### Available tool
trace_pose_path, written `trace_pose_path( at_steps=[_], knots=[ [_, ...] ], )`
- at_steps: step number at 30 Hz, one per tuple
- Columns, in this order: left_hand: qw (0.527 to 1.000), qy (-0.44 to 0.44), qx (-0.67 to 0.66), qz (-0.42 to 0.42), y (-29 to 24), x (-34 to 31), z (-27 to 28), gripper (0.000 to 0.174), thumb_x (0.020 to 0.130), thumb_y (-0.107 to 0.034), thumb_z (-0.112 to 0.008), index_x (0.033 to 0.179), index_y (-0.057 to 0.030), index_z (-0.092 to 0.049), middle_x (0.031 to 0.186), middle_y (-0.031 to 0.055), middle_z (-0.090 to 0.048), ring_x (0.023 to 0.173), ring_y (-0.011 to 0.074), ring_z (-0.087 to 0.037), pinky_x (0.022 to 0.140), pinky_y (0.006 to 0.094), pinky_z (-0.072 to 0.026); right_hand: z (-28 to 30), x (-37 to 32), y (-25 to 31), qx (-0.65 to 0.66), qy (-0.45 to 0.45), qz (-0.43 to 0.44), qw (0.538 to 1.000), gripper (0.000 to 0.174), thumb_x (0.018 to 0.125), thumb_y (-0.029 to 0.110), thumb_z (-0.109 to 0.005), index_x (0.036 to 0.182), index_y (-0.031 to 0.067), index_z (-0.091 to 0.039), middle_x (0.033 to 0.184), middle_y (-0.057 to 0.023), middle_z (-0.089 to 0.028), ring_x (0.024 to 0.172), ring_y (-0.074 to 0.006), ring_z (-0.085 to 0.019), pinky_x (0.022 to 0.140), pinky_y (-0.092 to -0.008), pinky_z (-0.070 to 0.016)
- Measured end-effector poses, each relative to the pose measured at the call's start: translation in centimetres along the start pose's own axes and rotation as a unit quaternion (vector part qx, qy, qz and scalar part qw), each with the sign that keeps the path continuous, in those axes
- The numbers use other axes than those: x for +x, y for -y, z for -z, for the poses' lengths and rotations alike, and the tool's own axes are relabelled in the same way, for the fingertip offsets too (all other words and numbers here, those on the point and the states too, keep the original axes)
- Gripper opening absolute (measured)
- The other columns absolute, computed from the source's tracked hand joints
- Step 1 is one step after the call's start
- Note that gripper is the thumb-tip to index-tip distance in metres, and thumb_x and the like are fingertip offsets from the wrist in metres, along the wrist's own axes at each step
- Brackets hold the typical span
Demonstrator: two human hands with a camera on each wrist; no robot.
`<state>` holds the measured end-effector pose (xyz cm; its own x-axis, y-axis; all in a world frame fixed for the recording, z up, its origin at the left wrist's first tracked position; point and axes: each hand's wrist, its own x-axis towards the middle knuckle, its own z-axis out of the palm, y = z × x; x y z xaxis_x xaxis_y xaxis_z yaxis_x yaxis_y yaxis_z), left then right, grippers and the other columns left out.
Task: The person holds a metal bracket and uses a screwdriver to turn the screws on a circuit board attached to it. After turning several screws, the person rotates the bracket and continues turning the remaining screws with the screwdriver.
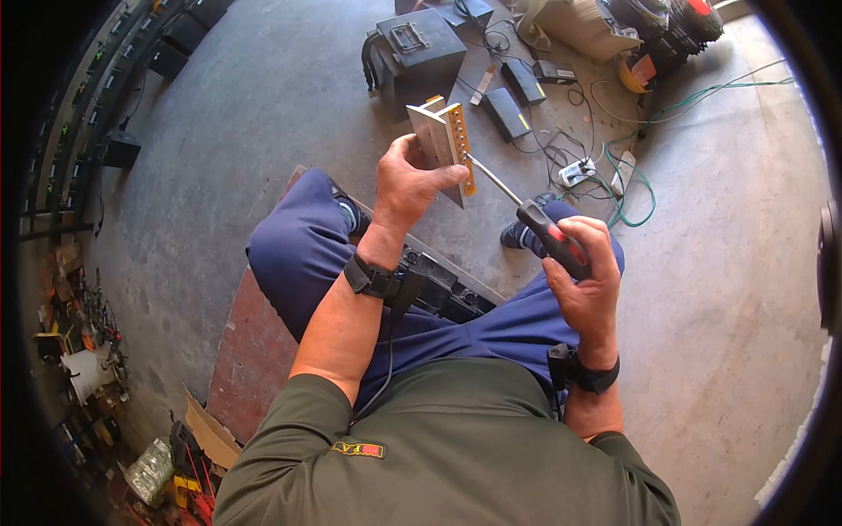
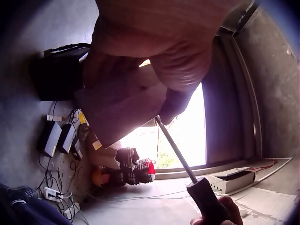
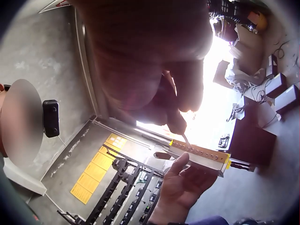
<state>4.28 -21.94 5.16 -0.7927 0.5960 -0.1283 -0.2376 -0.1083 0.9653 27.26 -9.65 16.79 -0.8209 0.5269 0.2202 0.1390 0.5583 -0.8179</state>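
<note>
My left hand (image 1: 402, 193) grips a grey metal plate assembly (image 1: 428, 140) by its edges, thumb on the near side. Along one face runs an orange-yellow strip (image 1: 457, 131) with a row of small screws or holes, also visible in the right wrist view as a strip (image 3: 201, 152). In my right hand (image 1: 589, 285) is a screwdriver (image 1: 554, 238) with a black and red handle. Its shaft slants up to the strip, tip right at the row near my left thumb. From the left wrist, the plate's broad underside (image 2: 122, 105) shows dark.
On the floor ahead stand a black box (image 1: 417, 57) with a handle and several black power adapters (image 1: 506, 114). Cables and a white power strip (image 1: 576, 172) lie to the right. A black slotted unit (image 1: 447, 294) sits between the legs. Racks (image 1: 83, 114) line the left.
</note>
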Motion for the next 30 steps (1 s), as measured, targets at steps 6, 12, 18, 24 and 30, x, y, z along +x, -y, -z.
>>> trace_pose_path(
  at_steps=[6,12,18,24,30],
  knots=[
    [0.999,0.005,0.03,-0.015,0.7,0.2,0.2,0.074,0.069,-0.016,-0.093,0.126,0.01,-0.054,0.114,0.0173,-0.07,0.103,0.021,-0.069,0.093,0.0333,-0.056,0.4,0.1,0.3,0.002,-0.033,0.024,0.999,0.045,0.076,-0.009,-0.077,0.117,0.0039,-0.065,0.12,-0.0125,-0.065,0.106,-0.0222,-0.064,0.09,-0.0313,-0.0531],
    [0.999,0.033,0.002,0.001,0.7,0.1,0.2,0.077,0.067,-0.017,-0.094,0.126,0.0092,-0.054,0.116,0.0173,-0.069,0.104,0.0209,-0.068,0.095,0.0338,-0.0552,0.4,0.4,0.2,-0.038,-0.033,0.075,0.996,0.042,0.082,-0.001,-0.078,0.12,0.0035,-0.063,0.116,-0.013,-0.068,0.101,-0.0208,-0.067,0.086,-0.0287,-0.0536],
    [0.999,0.032,0.005,0.006,0.4,0.0,0.1,0.075,0.068,-0.008,-0.092,0.13,0.0083,-0.052,0.119,0.0171,-0.068,0.109,0.0231,-0.067,0.101,0.0382,-0.0519,1.0,-0.1,0.0,0.02,-0.041,-0.104,0.994,0.044,0.093,0.022,-0.077,0.127,0.001,-0.058,0.096,-0.0073,-0.069,0.084,-0.0133,-0.064,0.084,-0.0278,-0.0527],
    [1.0,0.03,-0.001,0.01,0.3,0.0,-0.1,0.075,0.068,-0.007,-0.091,0.13,0.0086,-0.052,0.119,0.0179,-0.067,0.109,0.0233,-0.067,0.101,0.0384,-0.0522,0.1,0.2,-0.9,0.024,-0.058,0.007,0.998,0.049,0.096,0.019,-0.072,0.137,0.0028,-0.051,0.089,-0.0053,-0.064,0.078,-0.0111,-0.06,0.074,-0.026,-0.0509],
    [1.0,0.026,-0.006,0.004,0.1,0.0,-0.1,0.074,0.069,-0.007,-0.091,0.13,0.0087,-0.051,0.119,0.0174,-0.068,0.109,0.0231,-0.067,0.1,0.0382,-0.0524,1.6,0.2,0.2,0.074,-0.005,-0.179,0.981,0.057,0.09,0.009,-0.072,0.141,0.0031,-0.049,0.103,-0.0084,-0.064,0.088,-0.012,-0.06,0.079,-0.0261,-0.051]
  ],
)
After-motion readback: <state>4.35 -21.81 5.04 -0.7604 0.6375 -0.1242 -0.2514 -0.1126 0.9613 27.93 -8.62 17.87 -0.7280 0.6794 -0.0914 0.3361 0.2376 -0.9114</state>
